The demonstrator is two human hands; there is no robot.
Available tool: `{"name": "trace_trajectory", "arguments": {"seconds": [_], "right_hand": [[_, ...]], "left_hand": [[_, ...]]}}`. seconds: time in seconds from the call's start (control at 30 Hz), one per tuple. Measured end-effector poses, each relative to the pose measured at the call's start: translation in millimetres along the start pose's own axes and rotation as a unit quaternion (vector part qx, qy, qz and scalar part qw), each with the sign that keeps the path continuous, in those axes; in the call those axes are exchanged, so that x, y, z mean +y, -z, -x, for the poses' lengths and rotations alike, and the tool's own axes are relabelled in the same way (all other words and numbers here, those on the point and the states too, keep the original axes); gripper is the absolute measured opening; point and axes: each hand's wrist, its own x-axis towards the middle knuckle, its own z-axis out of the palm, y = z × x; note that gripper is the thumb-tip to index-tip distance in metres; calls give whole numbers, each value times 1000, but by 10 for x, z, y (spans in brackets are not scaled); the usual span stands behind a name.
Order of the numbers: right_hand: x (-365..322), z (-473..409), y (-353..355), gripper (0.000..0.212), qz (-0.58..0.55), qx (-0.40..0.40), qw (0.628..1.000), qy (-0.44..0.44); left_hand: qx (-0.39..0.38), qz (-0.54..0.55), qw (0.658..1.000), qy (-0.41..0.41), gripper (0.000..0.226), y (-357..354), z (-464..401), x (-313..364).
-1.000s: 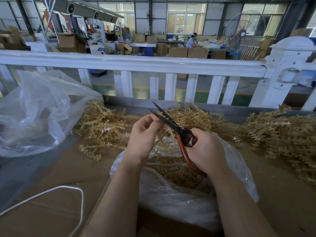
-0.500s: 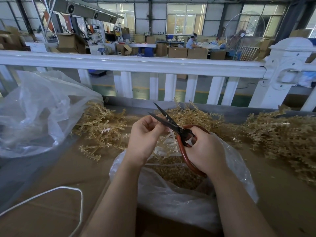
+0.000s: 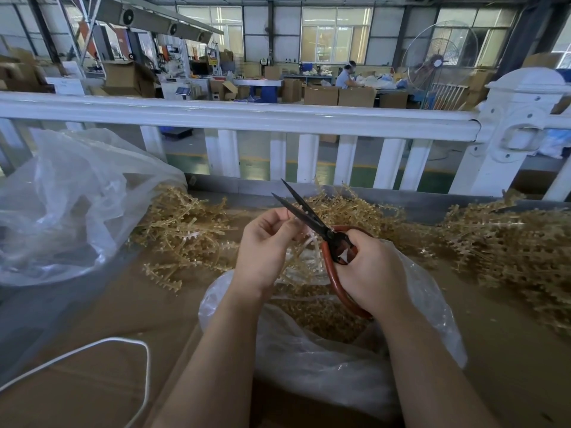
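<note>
White railing [image 3: 278, 117] walling off twelve o'clock, clear bag [image 3: 61, 205] bulging in at nine, tan sprue heap [image 3: 185, 233] crowding eleven, second sprue heap [image 3: 509, 251] filling three, scissors [image 3: 312, 219] jutting blades-up at centre, open sack [image 3: 309, 366] sitting at six, bare cardboard [image 3: 139, 310] lying passable at eight, white cord [image 3: 146, 366] looping across it.
</note>
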Motion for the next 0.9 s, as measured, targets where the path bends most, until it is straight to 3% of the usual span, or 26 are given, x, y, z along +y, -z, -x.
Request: {"name": "trace_trajectory", "arguments": {"seconds": [0.2,0.27,0.43,0.9], "right_hand": [[-2,-14,15,53,15,-10,1000,-3],[-6,-14,28,47,24,-16,1000,0],[-36,0,55,26,25,-32,999,5],[-33,1,41,35,-1,-14,1000,0]], "left_hand": [[7,-19,999,-33,16,13,12,31],[9,-34,998,-46,7,41,3,25],[3,-60,996,-66,10,75,6,46],[-26,-95,993,-68,13,63,7,33]]}}
